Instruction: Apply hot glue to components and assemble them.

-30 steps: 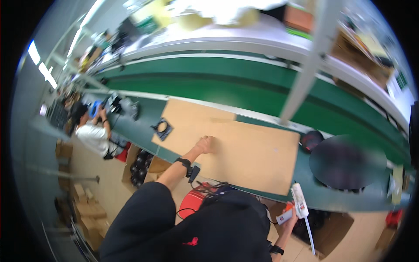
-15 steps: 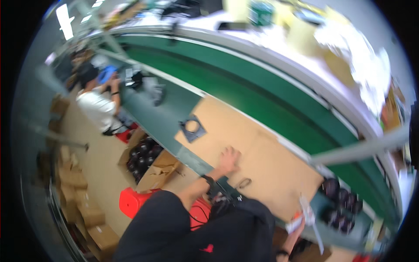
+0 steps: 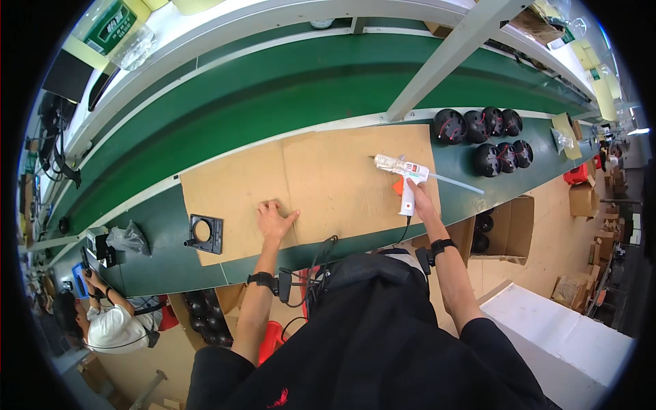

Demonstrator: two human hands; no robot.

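Observation:
A white hot glue gun with an orange trigger is gripped by its handle in my right hand. It is over the right part of a flat cardboard sheet, its nozzle pointing left and a clear glue stick trailing out of its back. My left hand rests on the cardboard with its fingers apart and holds nothing. Left of it, a black square frame with a round hole lies at the sheet's left edge. A black cable runs down from the glue gun's handle.
Several round black parts with red wires stand right of the cardboard. A grey post rises behind it. Open boxes and a white box are by the bench. A co-worker sits at far left beyond a plastic bag.
My view has swung to the right and steadied. The glue gun in my right hand is farther in over the cardboard. My left hand stays on the sheet.

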